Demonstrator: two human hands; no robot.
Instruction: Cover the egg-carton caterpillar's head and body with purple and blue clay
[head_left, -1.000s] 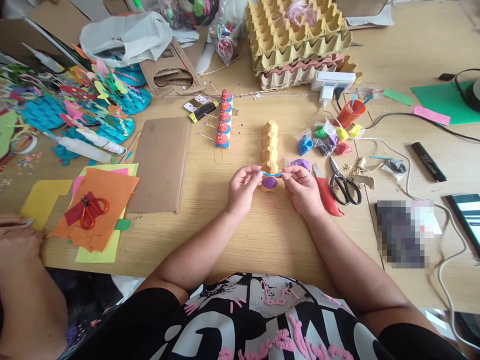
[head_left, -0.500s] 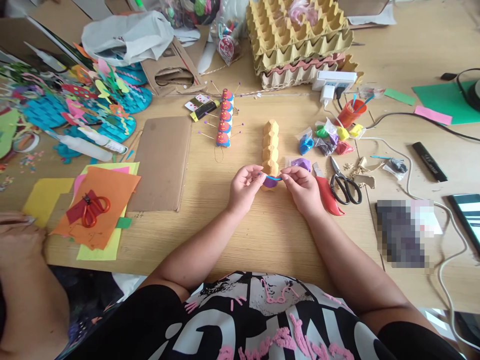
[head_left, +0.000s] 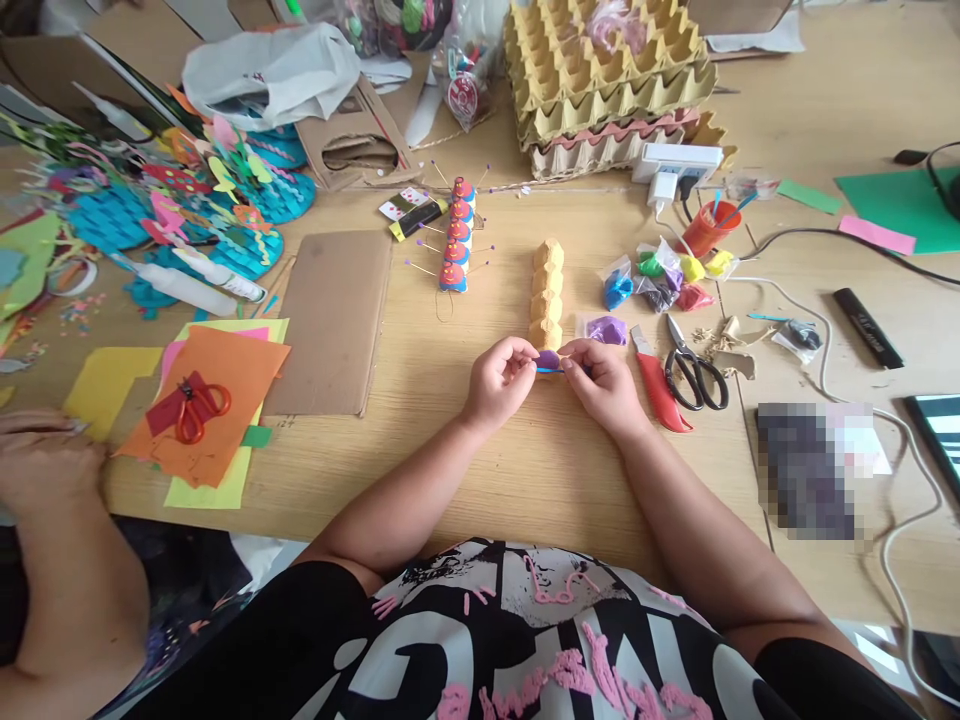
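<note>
At the egg carton's [head_left: 547,290] near end, yr L hand [head_left: 501,380] & R hand [head_left: 604,388] pinch the blue strip [head_left: 550,371]. It's moved from across the purple clay [head_left: 547,358] to its near edge, prob. mid-fitting.

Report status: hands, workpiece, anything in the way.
Left hand, right hand pinching ends of blue strip. Strip at near edge of purple patch on yellow carton. Red-handled tool beside right hand, not between hands.

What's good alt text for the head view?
A person's left hand and right hand hold a thin blue strip at the near end of a yellow egg-carton row, by a purple patch. Scissors and a red-handled tool lie to the right; a red-and-blue row with sticks sits farther back to the left.
</note>
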